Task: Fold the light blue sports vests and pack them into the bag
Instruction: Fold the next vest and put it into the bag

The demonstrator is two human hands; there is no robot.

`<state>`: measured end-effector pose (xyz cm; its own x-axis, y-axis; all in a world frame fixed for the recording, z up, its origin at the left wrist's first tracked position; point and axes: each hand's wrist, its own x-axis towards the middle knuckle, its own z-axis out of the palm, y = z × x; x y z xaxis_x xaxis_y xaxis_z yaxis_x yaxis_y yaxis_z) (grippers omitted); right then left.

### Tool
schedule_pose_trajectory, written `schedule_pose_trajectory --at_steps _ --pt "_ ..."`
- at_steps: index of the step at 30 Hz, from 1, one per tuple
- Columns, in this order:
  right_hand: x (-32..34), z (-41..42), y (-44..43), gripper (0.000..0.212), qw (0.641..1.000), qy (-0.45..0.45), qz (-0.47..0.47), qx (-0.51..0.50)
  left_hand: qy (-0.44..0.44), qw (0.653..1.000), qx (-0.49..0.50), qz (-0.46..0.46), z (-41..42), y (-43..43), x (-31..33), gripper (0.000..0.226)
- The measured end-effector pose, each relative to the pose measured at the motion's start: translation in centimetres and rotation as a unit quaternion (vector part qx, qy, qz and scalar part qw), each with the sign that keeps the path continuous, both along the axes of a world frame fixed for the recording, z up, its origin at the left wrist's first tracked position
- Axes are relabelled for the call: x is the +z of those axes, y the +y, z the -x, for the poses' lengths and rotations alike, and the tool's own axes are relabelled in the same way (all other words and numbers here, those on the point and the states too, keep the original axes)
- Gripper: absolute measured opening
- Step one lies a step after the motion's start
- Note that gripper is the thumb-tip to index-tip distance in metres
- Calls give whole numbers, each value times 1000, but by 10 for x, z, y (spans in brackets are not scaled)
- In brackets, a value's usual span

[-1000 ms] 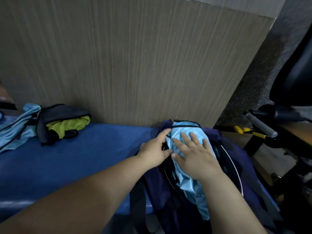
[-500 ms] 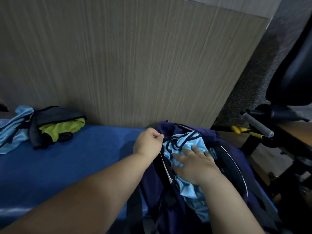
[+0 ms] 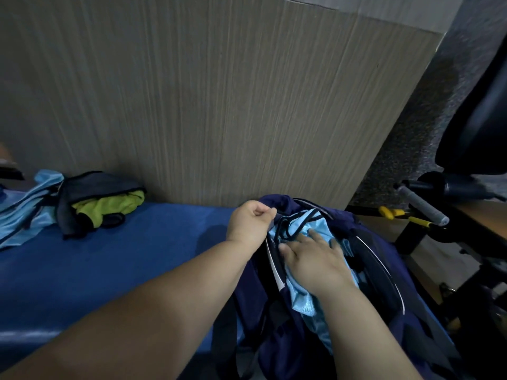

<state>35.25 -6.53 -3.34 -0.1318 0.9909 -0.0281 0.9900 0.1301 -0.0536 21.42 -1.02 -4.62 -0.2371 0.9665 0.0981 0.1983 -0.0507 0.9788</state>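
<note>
At the right end of the blue padded bench (image 3: 131,259), under the wood-grain wall (image 3: 219,105), the left hand (image 3: 251,222) is pinching the rim of the navy fabric bag (image 3: 277,202) while the right hand (image 3: 315,260), fingers flat, is pressing the shiny light blue sports vest (image 3: 315,223) inside, its trailing tail likely needing tucking next.

The light blue vest (image 3: 304,297) is catching the light as a slick, faintly shiny knit cloth, edged in matt black binding. The bag (image 3: 279,338) is showing dull navy woven cloth with a glossy white trim along its opening. The table cover (image 3: 123,256) is looking like matt, slightly fuzzy blue cloth. The panel (image 3: 219,105) behind is showing a smooth wood-grain finish with fine upright streaks. The floor (image 3: 406,149) is looking rough and speckled. The yellow handles (image 3: 388,212) are gleaming like plastic.
</note>
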Motion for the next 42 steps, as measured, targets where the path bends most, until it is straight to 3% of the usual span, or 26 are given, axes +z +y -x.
schedule_pose_trajectory --at_steps 5,8,12,14,17,19,26,31,37,42 --pt "19 2 -3 28 979 64 -187 -50 123 989 -81 27 29 -8 8 21" --pt "23 22 -5 48 961 143 -239 -1 219 973 -71 32 61 -24 2 31" --pt "15 78 -14 102 964 185 -120 149 389 917 -14 86 119 -57 -16 41" --pt "5 114 -16 110 964 182 -48 188 420 901 3 110 153 -74 -23 46" --pt "-14 174 -16 63 957 177 45 224 425 889 35 167 211 -94 -31 51" --pt "-25 215 -15 54 953 157 80 248 427 880 67 195 249 -106 -31 53" --pt "-43 343 -2 52 929 91 119 337 363 876 174 265 357 -140 -29 58" --pt "-39 414 0 52 922 47 72 377 343 868 212 289 410 -149 -35 61" --pt "-36 487 5 74 915 126 88 374 313 883 231 264 437 -157 -49 63" --pt "-42 518 15 85 938 91 103 318 323 891 252 195 443 -160 -52 62"
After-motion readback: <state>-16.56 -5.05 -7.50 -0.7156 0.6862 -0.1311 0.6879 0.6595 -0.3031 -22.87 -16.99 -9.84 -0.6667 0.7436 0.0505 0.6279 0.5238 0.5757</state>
